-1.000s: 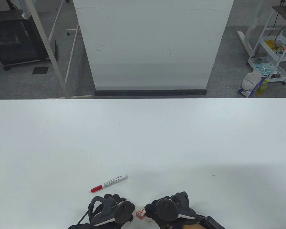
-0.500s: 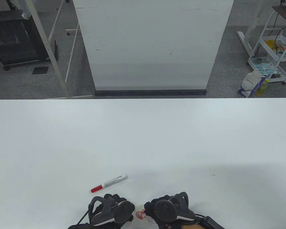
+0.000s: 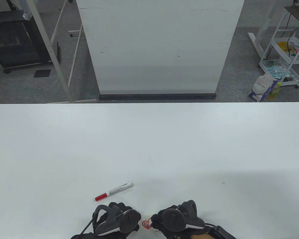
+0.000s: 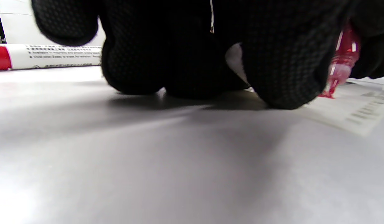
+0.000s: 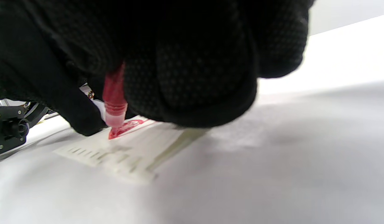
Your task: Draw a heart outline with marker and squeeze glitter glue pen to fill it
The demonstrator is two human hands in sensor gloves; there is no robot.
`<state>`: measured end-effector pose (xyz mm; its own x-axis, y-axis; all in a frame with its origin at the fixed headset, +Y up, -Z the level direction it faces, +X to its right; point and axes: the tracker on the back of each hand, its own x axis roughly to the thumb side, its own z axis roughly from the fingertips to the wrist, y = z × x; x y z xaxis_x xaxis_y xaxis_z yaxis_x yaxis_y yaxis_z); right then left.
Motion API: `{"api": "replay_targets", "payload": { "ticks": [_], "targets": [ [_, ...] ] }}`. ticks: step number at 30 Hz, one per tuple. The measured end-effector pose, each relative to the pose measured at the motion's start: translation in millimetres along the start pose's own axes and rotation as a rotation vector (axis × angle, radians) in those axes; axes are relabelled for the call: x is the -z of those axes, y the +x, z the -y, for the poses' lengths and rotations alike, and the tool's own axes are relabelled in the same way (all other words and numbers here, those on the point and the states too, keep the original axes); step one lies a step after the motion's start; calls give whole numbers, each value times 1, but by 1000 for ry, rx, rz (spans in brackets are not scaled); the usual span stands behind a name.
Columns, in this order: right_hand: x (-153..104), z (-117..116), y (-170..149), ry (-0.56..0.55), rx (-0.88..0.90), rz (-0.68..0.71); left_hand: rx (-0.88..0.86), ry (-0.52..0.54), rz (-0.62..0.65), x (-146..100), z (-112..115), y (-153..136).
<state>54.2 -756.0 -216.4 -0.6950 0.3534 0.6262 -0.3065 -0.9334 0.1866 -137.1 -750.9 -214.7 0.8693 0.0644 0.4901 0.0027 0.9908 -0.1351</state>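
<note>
right hand (image 5: 185,62) grips glitter glue pen (image 5: 114,99), tip on heart (image 3: 146,224) | left hand (image 3: 114,220) fingers curled, knuckles on surface (image 3: 149,149), holding nothing | marker (image 3: 113,191) lies beside

At the 6 o'clock edge of the surface (image 3: 149,139), the left hand (image 3: 114,220) is placed at 9 o'clock of the heart outline (image 3: 146,224), the right hand (image 3: 174,220) at 3 o'clock of it. The heart outline is set on a paper slip (image 5: 123,155) lying on the surface. The glitter glue pen (image 5: 114,99) is gripped by the right hand, tip touching the heart. The marker (image 3: 113,191) lies at 11 o'clock of the left hand, near it.
</note>
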Motion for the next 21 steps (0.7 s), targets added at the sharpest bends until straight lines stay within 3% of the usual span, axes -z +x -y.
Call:
{"api": "replay_targets", "payload": {
  "ticks": [4,7,12,18,21],
  "targets": [
    [0,2,0,-61,-67,-23,1,1,0,0,0,0],
    [-1,0,1,-16,-16,-4,1,1,-1,0,0,0],
    [0,-1,2,-60,-56,-18,1,1,-1,0,0,0],
    [-2,2,2,-6,-20,-3,1,1,-1,0,0,0],
    [-2,2,1,-44,-61,-13,1,1,-1,0,0,0]
  ]
}}
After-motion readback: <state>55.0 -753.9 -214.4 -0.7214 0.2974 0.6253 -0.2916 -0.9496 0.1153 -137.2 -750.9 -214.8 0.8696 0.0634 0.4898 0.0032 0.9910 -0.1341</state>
